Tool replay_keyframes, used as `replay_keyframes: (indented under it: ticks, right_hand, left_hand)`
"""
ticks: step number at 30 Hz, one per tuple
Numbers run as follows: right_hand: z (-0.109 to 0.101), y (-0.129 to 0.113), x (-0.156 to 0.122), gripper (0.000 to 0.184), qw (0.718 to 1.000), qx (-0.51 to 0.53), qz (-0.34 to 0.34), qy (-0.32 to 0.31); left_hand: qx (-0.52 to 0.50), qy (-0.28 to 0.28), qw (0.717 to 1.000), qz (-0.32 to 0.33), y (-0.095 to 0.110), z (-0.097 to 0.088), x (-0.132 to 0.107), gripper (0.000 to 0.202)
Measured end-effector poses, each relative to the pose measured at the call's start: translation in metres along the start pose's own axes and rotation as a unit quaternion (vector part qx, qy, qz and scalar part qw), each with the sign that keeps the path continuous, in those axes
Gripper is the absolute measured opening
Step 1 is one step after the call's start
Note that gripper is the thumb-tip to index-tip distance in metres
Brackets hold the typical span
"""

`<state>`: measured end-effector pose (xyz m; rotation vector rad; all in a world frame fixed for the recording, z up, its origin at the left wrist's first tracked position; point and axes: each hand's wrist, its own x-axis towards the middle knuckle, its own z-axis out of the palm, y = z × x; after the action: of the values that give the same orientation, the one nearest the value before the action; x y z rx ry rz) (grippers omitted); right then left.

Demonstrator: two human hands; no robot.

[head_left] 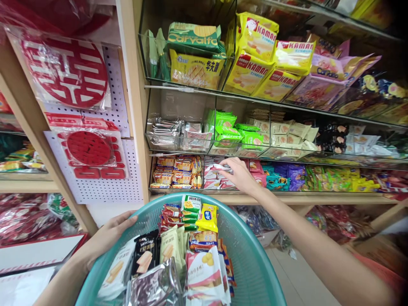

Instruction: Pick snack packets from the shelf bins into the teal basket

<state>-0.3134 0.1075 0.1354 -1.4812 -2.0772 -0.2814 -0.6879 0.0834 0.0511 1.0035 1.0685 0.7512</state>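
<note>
My left hand (111,233) grips the rim of a round teal plastic basket (251,259) at its left edge, fingers curled over the rim. The basket holds several snack packets (188,250): silver, black, white, pink and yellow ones. My right hand (237,174) reaches into the lowest glass shelf compartment, where its fingers pinch a small pink-and-white snack packet (216,168) lying on top of a pile of the same kind.
Glass shelves (178,88) carry yellow, green and beige biscuit packs above, and orange, blue and green packets beside the pile. A wooden upright (135,102) divides them from a pegboard with red paper decorations (66,72). Bagged goods lie under the shelf.
</note>
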Motion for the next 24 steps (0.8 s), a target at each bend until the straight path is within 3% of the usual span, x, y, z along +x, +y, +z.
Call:
replay_keyframes:
  ticks: [3, 5, 7, 9, 11, 13, 19, 24]
  right_hand:
    - [-0.020, -0.028, -0.025, 0.018, 0.997, 0.054, -0.013, 0.048]
    - [-0.030, -0.050, -0.041, 0.020, 0.989, 0.146, 0.023, 0.024]
    - [-0.035, -0.071, -0.055, 0.021, 0.958, 0.275, 0.070, -0.048]
    - [-0.036, -0.089, -0.067, 0.022, 0.903, 0.390, 0.115, -0.139]
    - [-0.032, -0.102, -0.076, 0.025, 0.851, 0.453, 0.152, -0.217]
    - [-0.026, -0.109, -0.083, 0.028, 0.827, 0.464, 0.171, -0.267]
    - [-0.018, -0.117, -0.090, 0.024, 0.859, 0.388, 0.163, -0.290]
    - [-0.022, -0.124, -0.090, 0.025, 0.872, 0.359, 0.112, -0.313]
  left_hand:
    - [0.005, -0.013, 1.000, -0.001, 0.002, 0.001, -0.002, 0.059]
    - [0.009, -0.007, 1.000, 0.001, 0.003, 0.003, -0.003, 0.061]
    - [0.014, 0.006, 1.000, 0.002, 0.003, 0.004, -0.004, 0.063]
    - [0.014, 0.011, 1.000, -0.002, 0.004, 0.005, -0.005, 0.065]
    - [0.008, 0.004, 1.000, -0.003, 0.003, 0.005, -0.005, 0.065]
    - [0.000, -0.004, 1.000, 0.000, 0.003, 0.004, -0.004, 0.064]
    - [-0.010, -0.023, 1.000, 0.005, -0.001, -0.001, -0.004, 0.058]
    - [-0.015, -0.032, 0.999, 0.015, -0.003, -0.002, -0.003, 0.052]
